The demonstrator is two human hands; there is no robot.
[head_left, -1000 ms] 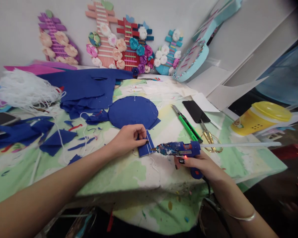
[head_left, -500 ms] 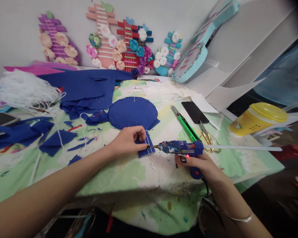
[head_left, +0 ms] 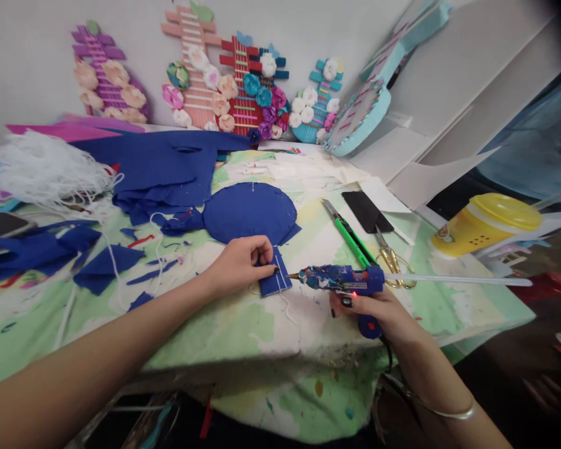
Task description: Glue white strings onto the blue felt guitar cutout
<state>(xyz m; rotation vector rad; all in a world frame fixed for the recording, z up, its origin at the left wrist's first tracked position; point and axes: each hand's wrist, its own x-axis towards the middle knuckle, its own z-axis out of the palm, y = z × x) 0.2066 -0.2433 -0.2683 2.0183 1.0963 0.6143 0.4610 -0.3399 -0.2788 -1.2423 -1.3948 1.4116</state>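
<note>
left hand (head_left: 245,263), fingers curled, thumb on a small blue panel (head_left: 270,285) on the table (head_left: 234,330), any pinch unclear; right hand (head_left: 389,312) wrapped around a glue gun (head_left: 336,279), nozzle (head_left: 293,275) just beside the panel.

The person's left forearm (head_left: 112,355) and right forearm (head_left: 430,371) are bare as far as they show. The left hand (head_left: 247,263) has a dark, nearly black polished thumbnail (head_left: 275,270). On the right hand (head_left: 371,307) two nails (head_left: 346,302) show the same dark polish, the larger one glossy with a pale glint. A slim, rounded silver bangle (head_left: 453,416) circles the right forearm at the scene's near right, its metal catching the light.
</note>
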